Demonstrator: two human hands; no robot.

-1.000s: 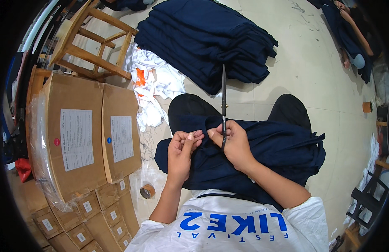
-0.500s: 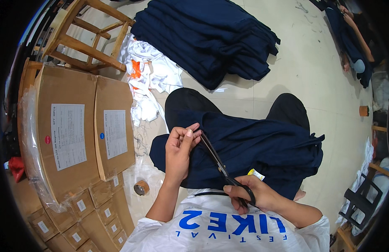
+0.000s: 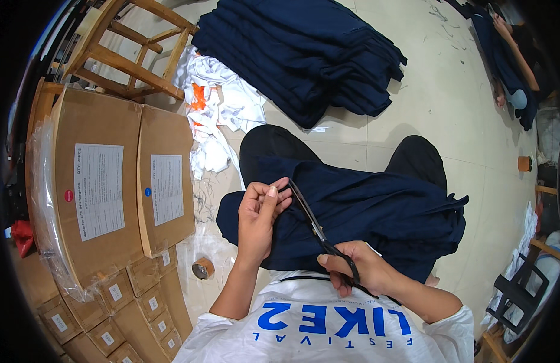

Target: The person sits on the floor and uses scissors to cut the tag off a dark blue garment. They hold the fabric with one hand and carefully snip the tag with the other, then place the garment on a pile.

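Dark navy cloth (image 3: 383,202) lies in folds across my crossed legs. My right hand (image 3: 367,266) grips black-handled scissors (image 3: 310,218), fingers through the loops. The long blades slant up and left, with their tips right beside the fingertips of my left hand (image 3: 259,212). That hand is closed in a pinch, thumb against forefinger, at the left part of the cloth. Whatever is between those fingertips is too small to make out. A small pale-yellow label on the cloth is mostly covered by my right hand.
Ahead sits a stack of folded navy garments (image 3: 298,60), with crumpled white cloth (image 3: 222,91) beside it. Cardboard boxes (image 3: 101,242) and a wooden stool (image 3: 132,60) stand left. A tape roll (image 3: 202,268) lies near my left arm. At far right, another person's arm (image 3: 522,57) handles dark cloth.
My right hand has shifted slightly left and forward with the scissors, and their tips have risen beside my left fingertips. The label is now more covered. My left hand keeps its pinch.
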